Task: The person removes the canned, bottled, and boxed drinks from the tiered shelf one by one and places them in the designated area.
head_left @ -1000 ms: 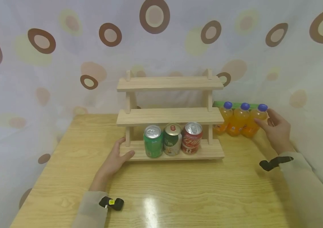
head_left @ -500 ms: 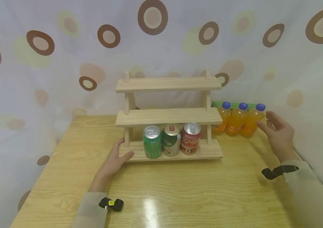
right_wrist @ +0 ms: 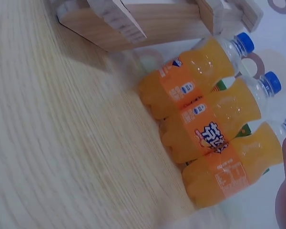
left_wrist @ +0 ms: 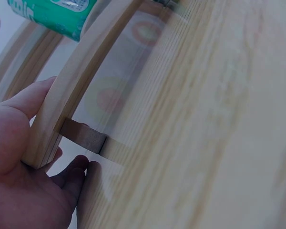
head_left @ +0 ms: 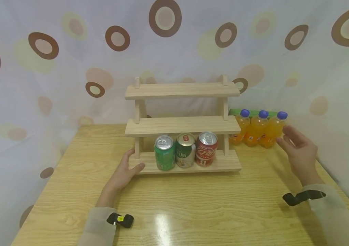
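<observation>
A three-tier wooden display rack (head_left: pixel 180 125) stands on the table. My left hand (head_left: pixel 124 173) grips the left end of its bottom shelf (left_wrist: pixel 81 71), thumb on one face and fingers on the other. Along that shelf sit a green can (head_left: pixel 164 158), a dark green and white can (head_left: pixel 185 155) and a red can (head_left: pixel 206 153). Right of the rack, three orange soda bottles (right_wrist: pixel 209 136) with blue caps stand upright in a row. My right hand (head_left: pixel 302 155) is beside the rightmost bottle (head_left: pixel 271 134), fingers loosely bent and holding nothing.
Behind the bottles, a green strip-like thing (head_left: pixel 254 112) shows. A pale cloth (head_left: pixel 186 58) with brown ring patterns hangs behind the wood-grain table (head_left: pixel 193 205) and along its sides. The two upper shelves rise behind the cans.
My right hand has come off the rightmost bottle and drawn back to the right and toward me. The left hand keeps its grip on the rack.
</observation>
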`<state>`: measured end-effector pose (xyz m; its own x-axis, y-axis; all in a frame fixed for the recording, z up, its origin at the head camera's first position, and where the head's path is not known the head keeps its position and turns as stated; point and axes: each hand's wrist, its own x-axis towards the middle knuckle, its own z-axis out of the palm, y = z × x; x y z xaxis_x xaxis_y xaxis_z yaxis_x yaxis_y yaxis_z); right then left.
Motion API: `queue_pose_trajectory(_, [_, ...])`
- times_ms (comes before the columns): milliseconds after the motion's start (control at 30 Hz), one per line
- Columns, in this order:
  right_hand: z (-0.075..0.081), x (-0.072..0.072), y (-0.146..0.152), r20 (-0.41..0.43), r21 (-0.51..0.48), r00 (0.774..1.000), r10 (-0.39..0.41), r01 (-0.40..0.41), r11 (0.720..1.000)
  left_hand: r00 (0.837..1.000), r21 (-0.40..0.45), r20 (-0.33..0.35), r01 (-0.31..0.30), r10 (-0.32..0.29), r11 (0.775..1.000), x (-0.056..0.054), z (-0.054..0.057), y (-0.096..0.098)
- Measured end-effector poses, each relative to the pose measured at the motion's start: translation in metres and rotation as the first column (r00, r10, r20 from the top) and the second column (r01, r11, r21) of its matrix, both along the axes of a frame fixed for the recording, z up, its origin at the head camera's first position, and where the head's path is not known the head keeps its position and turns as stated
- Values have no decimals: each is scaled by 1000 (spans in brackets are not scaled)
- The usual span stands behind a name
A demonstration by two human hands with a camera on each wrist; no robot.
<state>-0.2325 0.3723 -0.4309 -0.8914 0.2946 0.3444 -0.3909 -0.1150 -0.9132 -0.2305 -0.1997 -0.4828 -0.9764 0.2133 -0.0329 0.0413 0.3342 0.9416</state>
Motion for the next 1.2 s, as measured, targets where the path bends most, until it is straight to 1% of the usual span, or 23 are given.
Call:
queue_pose_trajectory(233, [-3, 7, -12, -57, 28, 997, 59, -57, 998, 1000, -9, -8, 0, 0, 1000, -1, -1, -1])
queue_pose_trajectory(400, [-7, 12, -23, -76, 59, 993, 87, -82, 995, 1000, -17, 13, -3, 4, 1000, 1, 3, 1])
queue_pose_trajectory(433, [-8, 13, -25, -79, 62, 992, 96, -91, 994, 1000, -15, 21, -3, 4, 1000, 1, 5, 1])
queue_pose_trajectory(567, [-8, 16, -37, -98, 72, 986, 134, -127, 989, 999, -2, 43, 4, -4, 1000, 8, 19, 5])
queue_pose_trajectory(667, [-8, 18, -45, -111, 82, 980, 166, -157, 984, 999, -10, 42, 11, -11, 1000, 13, 29, 7])
queue_pose_trajectory(767, [-8, 20, -51, -109, 105, 977, 184, -173, 979, 999, -24, 35, 13, -12, 1000, 15, 33, 8])
queue_pose_trajectory(933, [-12, 22, -58, -91, 149, 973, 212, -197, 969, 999, -13, 31, 15, -14, 1000, 15, 33, 7])
queue_pose_trajectory(1067, [-14, 23, -64, -98, 177, 964, 246, -226, 958, 999, -9, 39, 12, -12, 1000, 14, 32, 6])
queue_pose_trajectory(1200, [-13, 24, -71, -102, 215, 957, 273, -246, 945, 999, -11, 49, 8, -7, 1000, 15, 33, 7])
